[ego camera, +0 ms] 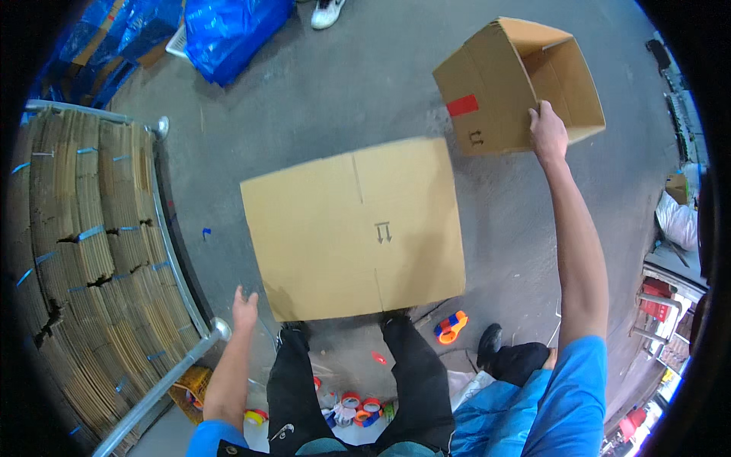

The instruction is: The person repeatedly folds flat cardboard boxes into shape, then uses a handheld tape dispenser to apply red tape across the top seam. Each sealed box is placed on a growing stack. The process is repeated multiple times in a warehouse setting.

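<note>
My right hand (549, 132) grips the rim of an open cardboard box (491, 85) at the upper right. A strip of red tape (462, 105) and printed arrows mark the box's side, and its open end faces right. In front of my legs lies a flat cardboard sheet or folded carton (325, 234) with creases and two printed arrows. My left hand (245, 310) is beside its lower left corner, fingers apart and holding nothing.
Bundled flat cartons (85, 245) fill a metal-railed rack (177, 257) on the left. An orange tape dispenser (452, 328) lies by my right foot. Tape rolls (360, 407) lie behind my legs. Blue wrapped bundles (234, 34) stand at the back; another person's shoe (326, 13) shows there.
</note>
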`<action>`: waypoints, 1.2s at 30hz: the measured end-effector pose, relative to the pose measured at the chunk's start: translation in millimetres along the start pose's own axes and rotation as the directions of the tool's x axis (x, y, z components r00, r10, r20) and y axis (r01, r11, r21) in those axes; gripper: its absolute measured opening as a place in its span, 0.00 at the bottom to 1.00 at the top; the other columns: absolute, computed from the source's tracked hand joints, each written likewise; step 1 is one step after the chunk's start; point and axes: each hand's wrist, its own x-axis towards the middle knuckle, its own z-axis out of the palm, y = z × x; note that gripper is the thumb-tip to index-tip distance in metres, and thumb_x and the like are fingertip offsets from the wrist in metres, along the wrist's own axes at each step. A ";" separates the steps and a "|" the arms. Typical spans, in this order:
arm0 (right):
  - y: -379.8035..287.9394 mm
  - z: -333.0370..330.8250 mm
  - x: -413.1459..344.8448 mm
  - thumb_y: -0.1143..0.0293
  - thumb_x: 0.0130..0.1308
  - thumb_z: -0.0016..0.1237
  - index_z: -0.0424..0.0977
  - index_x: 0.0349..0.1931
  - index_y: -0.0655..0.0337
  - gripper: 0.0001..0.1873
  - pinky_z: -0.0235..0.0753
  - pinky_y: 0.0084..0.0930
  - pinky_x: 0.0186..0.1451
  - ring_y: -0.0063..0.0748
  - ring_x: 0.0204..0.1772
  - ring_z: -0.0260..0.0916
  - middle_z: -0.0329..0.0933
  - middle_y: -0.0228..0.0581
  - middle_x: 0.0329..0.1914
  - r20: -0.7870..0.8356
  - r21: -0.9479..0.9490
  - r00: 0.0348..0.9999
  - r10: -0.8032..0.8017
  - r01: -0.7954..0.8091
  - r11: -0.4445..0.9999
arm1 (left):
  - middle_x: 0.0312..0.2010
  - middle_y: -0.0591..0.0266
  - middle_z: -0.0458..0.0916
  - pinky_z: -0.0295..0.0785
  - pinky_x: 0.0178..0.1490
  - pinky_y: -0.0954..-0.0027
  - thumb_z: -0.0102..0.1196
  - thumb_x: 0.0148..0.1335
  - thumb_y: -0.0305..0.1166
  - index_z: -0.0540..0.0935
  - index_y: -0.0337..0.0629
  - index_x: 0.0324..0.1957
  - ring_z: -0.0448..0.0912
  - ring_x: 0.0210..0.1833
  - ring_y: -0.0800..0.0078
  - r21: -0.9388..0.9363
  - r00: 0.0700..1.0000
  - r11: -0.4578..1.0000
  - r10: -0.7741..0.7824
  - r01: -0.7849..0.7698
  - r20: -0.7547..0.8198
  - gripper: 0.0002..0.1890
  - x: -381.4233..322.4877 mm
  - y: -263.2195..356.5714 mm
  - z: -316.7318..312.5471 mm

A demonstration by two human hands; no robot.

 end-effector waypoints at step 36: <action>37.5 10.0 -309.1 0.38 0.71 0.35 0.61 0.68 0.58 0.37 0.59 0.36 0.67 0.31 0.68 0.60 0.67 0.36 0.65 0.489 0.856 0.767 0.414 -0.513 -0.061 | 0.40 0.58 0.83 0.71 0.53 0.66 0.36 0.72 0.57 0.78 0.40 0.43 0.79 0.47 0.66 -0.926 0.950 0.224 0.147 -0.303 -0.275 0.29 -51.3 142.2 -68.3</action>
